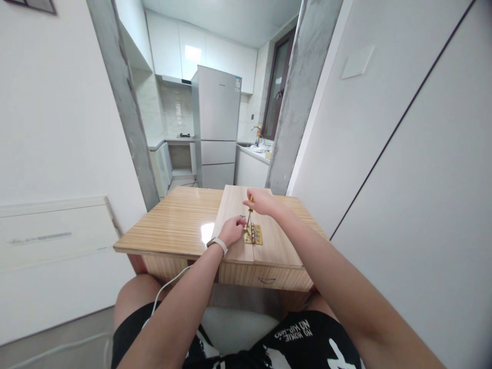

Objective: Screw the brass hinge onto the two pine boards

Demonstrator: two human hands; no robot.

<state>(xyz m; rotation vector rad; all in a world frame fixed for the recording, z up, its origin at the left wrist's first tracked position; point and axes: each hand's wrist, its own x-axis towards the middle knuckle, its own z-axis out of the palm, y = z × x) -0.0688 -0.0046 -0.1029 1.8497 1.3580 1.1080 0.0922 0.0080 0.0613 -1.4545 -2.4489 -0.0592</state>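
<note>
The right hand (261, 201) grips a screwdriver (251, 205), tip at the hinge (253, 234) spanning 2 boards (233, 202); left of the hinge, the left hand (232, 230) curls, its hold unclear; a straighter shaft should slip less; beyond the hinge, the fridge (218, 115) lettering is illegible; nearer, the shorts (286, 341) show "NO".
</note>
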